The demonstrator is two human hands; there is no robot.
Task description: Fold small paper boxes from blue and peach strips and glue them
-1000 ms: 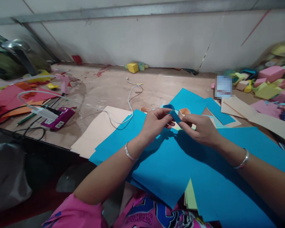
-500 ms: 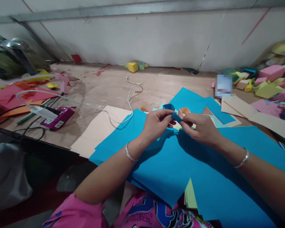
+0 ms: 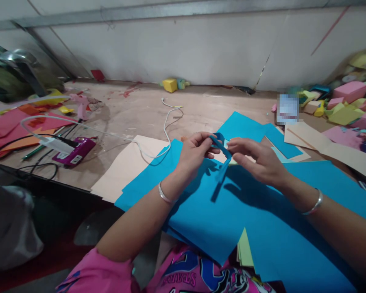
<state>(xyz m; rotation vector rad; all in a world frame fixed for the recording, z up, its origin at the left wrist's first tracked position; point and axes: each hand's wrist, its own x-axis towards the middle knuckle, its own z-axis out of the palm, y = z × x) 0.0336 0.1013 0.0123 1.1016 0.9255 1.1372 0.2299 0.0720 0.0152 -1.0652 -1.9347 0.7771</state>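
Pinched between the thumb and fingers of my left hand point(image 3: 192, 154) is a narrow blue paper strip point(image 3: 225, 154), which curls over to the right and hangs down with its lower end blurred. My right hand point(image 3: 259, 161) is just right of the strip, thumb and fingers apart; whether a fingertip touches the strip is hard to see. Below both hands lie large blue paper sheets point(image 3: 201, 215). A small dark blue paper ring is partly hidden behind my left fingers, and my right hand largely covers a peach one.
Left are peach paper point(image 3: 122, 171), a white cable point(image 3: 165, 126), a purple power strip point(image 3: 79, 151) and a pink glue gun point(image 3: 81, 105). Colourful paper boxes point(image 3: 349, 92) pile up at right, near a phone point(image 3: 288, 109). Yellow-green paper point(image 3: 245, 249) lies at the front edge.
The strip, bunched between both hands before, has unrolled into a hanging curl. My right fingers have spread apart, while my left hand has shifted slightly left and up, still pinching it.
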